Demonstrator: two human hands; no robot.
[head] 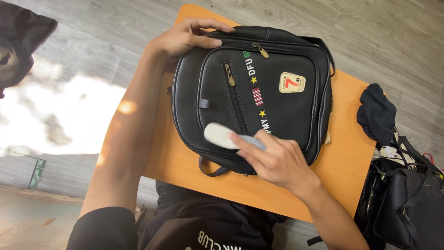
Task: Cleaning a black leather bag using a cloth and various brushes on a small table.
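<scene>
Seen from above: the left hand (pixel 187 39), fingers spread flat and gripping nothing, presses the black backpack's (pixel 277 99) corner at ten o'clock. The backpack lies flat on a small orange table (pixel 344 139). At six o'clock, the right hand (pixel 277 159) grasps a pale oval brush (pixel 221 135) against the backpack's front.

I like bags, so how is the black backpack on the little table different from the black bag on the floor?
The backpack lies flat on the orange table; the black bag on the floor sits beside the table. The backpack shows patches and a striped ribbon; the floor bag looks plain. The left hand steadies the backpack while the right hand presses a pale pad on it; nobody touches the floor bag. Both are black.
</scene>
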